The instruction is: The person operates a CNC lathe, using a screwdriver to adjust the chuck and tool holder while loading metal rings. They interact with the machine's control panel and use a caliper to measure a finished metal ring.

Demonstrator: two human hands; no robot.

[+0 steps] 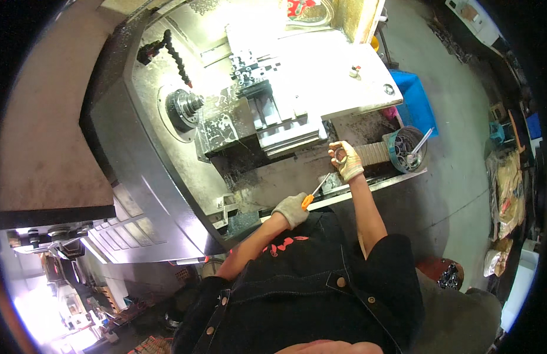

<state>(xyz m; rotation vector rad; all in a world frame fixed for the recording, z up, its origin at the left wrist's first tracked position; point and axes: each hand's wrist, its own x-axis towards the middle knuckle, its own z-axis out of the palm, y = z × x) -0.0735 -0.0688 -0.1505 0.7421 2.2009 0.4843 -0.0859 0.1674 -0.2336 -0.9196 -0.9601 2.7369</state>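
Observation:
My left hand (292,210), in a pale glove, is closed around the orange handle of a slim tool (309,200) like a screwdriver or deburring scraper. Its thin metal shaft slants up toward my other hand. A small metal ring (340,154) sits in the fingers of my right hand (349,167), which wears a stained, light glove. The tool's tip stays a short way from the ring. Both hands are over the front edge of an open lathe, whose chuck (185,110) lies to the far left and whose tool slide (264,109) is in the middle.
A round tub (397,159) with metal rings and a pale-handled tool stands right of my right hand. Behind it is a blue crate (424,109). A segmented coolant hose (178,62) bends above the chuck. Brightly lit white sheet metal (368,88) spans the lathe's right side.

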